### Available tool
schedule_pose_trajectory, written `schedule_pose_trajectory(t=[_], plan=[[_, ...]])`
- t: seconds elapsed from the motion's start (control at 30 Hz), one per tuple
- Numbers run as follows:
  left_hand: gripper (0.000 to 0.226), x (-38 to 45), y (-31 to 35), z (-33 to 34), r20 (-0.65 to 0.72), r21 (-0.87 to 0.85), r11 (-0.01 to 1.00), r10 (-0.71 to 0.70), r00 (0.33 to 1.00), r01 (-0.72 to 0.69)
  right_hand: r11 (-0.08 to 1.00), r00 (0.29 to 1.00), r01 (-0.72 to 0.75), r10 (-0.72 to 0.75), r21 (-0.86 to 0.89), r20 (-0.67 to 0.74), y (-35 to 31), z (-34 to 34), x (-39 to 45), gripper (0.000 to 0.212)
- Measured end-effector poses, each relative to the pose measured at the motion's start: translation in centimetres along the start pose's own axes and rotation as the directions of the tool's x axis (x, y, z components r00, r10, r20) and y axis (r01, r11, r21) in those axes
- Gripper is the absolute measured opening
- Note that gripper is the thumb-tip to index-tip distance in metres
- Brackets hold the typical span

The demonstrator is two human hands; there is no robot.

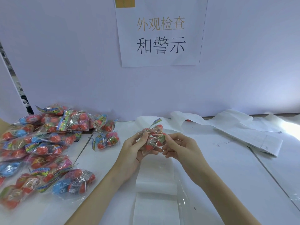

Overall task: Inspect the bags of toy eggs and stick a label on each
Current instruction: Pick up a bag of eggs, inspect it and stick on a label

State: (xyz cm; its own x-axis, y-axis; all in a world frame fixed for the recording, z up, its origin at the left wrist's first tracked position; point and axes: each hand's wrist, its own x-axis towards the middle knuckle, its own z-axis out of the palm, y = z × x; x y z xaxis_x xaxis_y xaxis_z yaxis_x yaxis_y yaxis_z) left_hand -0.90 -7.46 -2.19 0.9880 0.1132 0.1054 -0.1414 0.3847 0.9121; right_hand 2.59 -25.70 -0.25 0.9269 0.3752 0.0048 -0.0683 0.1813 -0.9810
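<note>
Both hands are up over the white tabletop (pixel 211 159), and between them sits the one that matters: a small clear crinkly plastic bag of red-orange toy eggs (pixel 154 137), raised just above the table and in front of the printed paper sign with Chinese characters (pixel 160 38) on the back wall. The left hand (pixel 134 150) has thumb and fingers curled round the bag's left side, and the right hand (pixel 177 146) pinches its right edge with bent fingertips. So both are clamped on the same bag.

Handling looks easy: it looks light, the film thin and slick, the eggs probably hard plastic that roll about inside. Gripping the film alone may let it slide, so a better hold is around the eggs themselves, or at the coloured header tab at the top. A label likely needs a stretch of film pulled flat over an egg.

Left of the held bag, a loose heap of similar bags with red, blue and pink eggs (pixel 40 148) spreads across the table. Directly below it lie clear glossy backing sheets (pixel 155 192); whether labels remain on them I cannot tell. To its right, crumpled white paper strips (pixel 235 125) trail along the foot of the plain pale partition wall (pixel 65 62).
</note>
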Motion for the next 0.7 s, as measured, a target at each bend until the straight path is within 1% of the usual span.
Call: schedule_pose_trajectory(t=[0.2, 0.27, 0.33, 0.37, 0.4, 0.43, 0.5, 0.53, 0.57, 0.6, 0.63, 0.7], plan=[[0.031, -0.1, 0.3, -0.1, -0.012, -0.038, 0.998, -0.052, 0.999, 0.052, 0.999, 0.999, -0.033, 0.033, -0.003, 0.024, -0.2, -0.1, -0.2, 0.023], [0.031, -0.1, 0.3, -0.1, -0.026, -0.022, 0.999, -0.026, 0.999, 0.026, 0.999, 0.997, -0.05, 0.05, -0.004, 0.055, -0.3, 0.0, -0.3, 0.023], [0.031, -0.1, 0.0, 0.0, -0.088, 0.061, 0.997, 0.053, 0.995, -0.048, 0.996, 0.99, -0.094, 0.093, 0.006, 0.105, -0.4, 0.4, -0.4, 0.028], [0.03, 0.0, -0.1, 0.0, -0.134, 0.131, 0.987, 0.11, 0.985, -0.092, 0.993, 0.983, -0.12, 0.122, -0.019, 0.134, -0.4, 0.4, -0.4, 0.035], [0.026, 0.0, -0.2, 0.0, -0.177, 0.198, 0.971, 0.171, 0.969, -0.135, 0.987, 0.974, -0.138, 0.15, -0.079, 0.167, -0.2, 0.3, -0.4, 0.048], [0.021, 0.1, -0.3, -0.1, -0.208, 0.25, 0.953, 0.224, 0.952, -0.17, 0.975, 0.962, -0.135, 0.171, -0.175, 0.212, 0.0, 0.0, -0.4, 0.064], [0.016, 0.1, -0.2, -0.5, -0.228, 0.321, 0.924, 0.287, 0.93, -0.207, 0.919, 0.92, -0.072, 0.211, -0.388, 0.33, 0.3, -0.1, -0.7, 0.092], [0.015, 0.1, -0.1, -0.7, -0.224, 0.358, 0.911, 0.296, 0.929, -0.204, 0.875, 0.901, -0.019, 0.224, -0.484, 0.371, 0.5, 0.0, -0.9, 0.102], [0.015, 0.2, 0.0, -0.8, -0.219, 0.39, 0.901, 0.293, 0.931, -0.192, 0.832, 0.898, 0.042, 0.212, -0.554, 0.386, 0.9, 0.1, -0.9, 0.106], [0.016, 0.2, 0.0, -0.9, -0.214, 0.412, 0.893, 0.288, 0.934, -0.181, 0.807, 0.907, 0.097, 0.169, -0.582, 0.385, 1.2, 0.2, -0.9, 0.1], [0.017, 0.1, 0.0, -0.9, -0.212, 0.434, 0.885, 0.283, 0.935, -0.169, 0.81, 0.922, 0.127, 0.116, -0.572, 0.368, 1.3, 0.2, -0.7, 0.085], [0.018, 0.0, 0.0, -1.0, -0.224, 0.486, 0.862, 0.285, 0.932, -0.146, 0.846, 0.955, 0.133, 0.03, -0.517, 0.294, 1.3, 0.1, -0.4, 0.048]])
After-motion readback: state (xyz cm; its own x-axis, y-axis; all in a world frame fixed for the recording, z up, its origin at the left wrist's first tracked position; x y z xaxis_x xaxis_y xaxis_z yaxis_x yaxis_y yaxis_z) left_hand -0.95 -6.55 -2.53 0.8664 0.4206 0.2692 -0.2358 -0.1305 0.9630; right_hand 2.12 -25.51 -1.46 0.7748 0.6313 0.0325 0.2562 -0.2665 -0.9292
